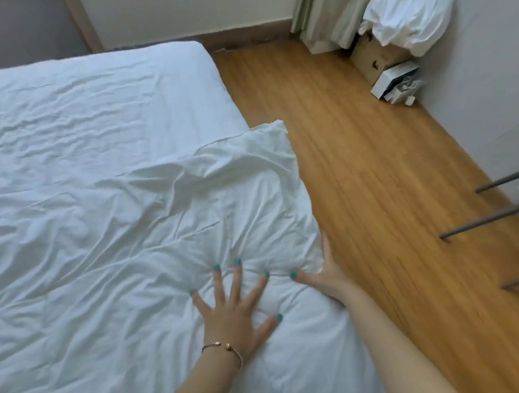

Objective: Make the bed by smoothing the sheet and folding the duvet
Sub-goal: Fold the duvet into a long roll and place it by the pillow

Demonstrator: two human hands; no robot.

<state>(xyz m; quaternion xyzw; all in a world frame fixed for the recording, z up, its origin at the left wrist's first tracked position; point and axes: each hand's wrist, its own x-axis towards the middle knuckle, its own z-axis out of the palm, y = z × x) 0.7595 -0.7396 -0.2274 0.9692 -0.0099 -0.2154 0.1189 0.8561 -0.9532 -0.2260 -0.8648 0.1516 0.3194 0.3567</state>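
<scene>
A white duvet [165, 221] lies crumpled over the near part of the bed, one corner sticking up at the bed's right edge. Beyond it the white sheet [106, 96] covers the mattress with fine wrinkles. My left hand [236, 313] presses flat on the duvet, fingers spread, a thin bracelet on the wrist. My right hand [323, 276] is at the duvet's right edge over the floor side, thumb on top and fingers along the side, gripping the edge.
Wooden floor [360, 160] runs along the bed's right side. Dark chair legs [494, 210] stand at the far right. In the back corner are a cardboard box [373, 59], a white box [394, 80], white bedding piled on top [408, 20] and a curtain [327, 15].
</scene>
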